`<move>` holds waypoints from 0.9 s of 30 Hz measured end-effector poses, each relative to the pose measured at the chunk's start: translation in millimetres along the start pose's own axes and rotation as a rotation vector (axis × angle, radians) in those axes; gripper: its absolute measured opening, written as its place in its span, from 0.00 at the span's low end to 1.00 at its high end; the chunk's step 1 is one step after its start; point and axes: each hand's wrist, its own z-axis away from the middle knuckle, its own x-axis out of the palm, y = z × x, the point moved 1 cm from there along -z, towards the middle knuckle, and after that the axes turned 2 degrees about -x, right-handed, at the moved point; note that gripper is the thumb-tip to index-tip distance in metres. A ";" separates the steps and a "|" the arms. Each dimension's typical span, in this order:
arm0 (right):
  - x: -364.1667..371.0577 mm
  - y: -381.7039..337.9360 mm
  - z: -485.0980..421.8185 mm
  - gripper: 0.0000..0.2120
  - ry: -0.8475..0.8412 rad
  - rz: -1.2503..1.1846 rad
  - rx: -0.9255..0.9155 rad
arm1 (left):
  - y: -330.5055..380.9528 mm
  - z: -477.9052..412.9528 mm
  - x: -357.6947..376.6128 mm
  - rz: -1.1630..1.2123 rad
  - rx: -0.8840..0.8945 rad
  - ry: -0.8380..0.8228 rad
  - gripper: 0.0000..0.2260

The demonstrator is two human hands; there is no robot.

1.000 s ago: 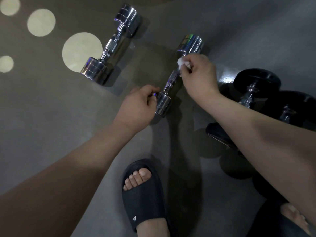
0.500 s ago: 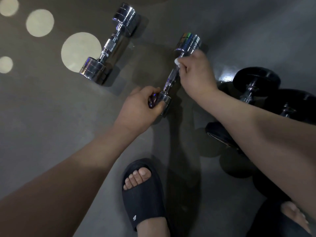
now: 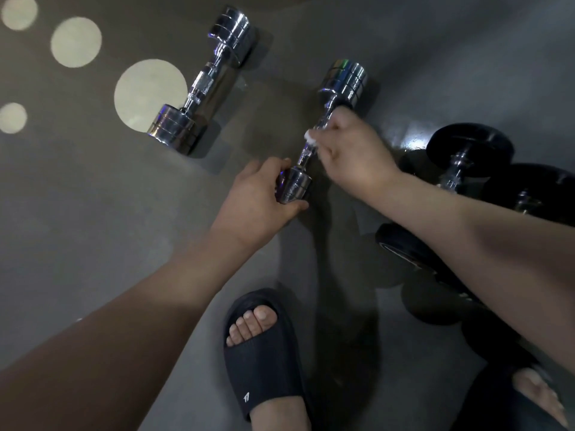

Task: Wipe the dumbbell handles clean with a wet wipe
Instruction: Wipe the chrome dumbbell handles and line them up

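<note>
Left hand [image 3: 253, 200] grips near end of chrome dumbbell [image 3: 329, 129] on the floor [image 3: 93, 213], right hand [image 3: 354, 154] just past it pinching white wipe [image 3: 310, 137] against the handle, second chrome dumbbell [image 3: 203, 84] lying apart beyond the left hand.

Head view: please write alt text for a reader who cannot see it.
A person's right hand holds a small white wet wipe against the handle of a shiny chrome dumbbell on a grey floor, while the left hand grips its near end. A second chrome dumbbell lies to the left, black dumbbells to the right, a black slide sandal below.
</note>
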 end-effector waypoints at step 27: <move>-17.2 -1.1 -12.8 0.09 -0.186 0.231 -0.261 | 0.6 2.9 2.6 0.025 -0.022 0.029 0.33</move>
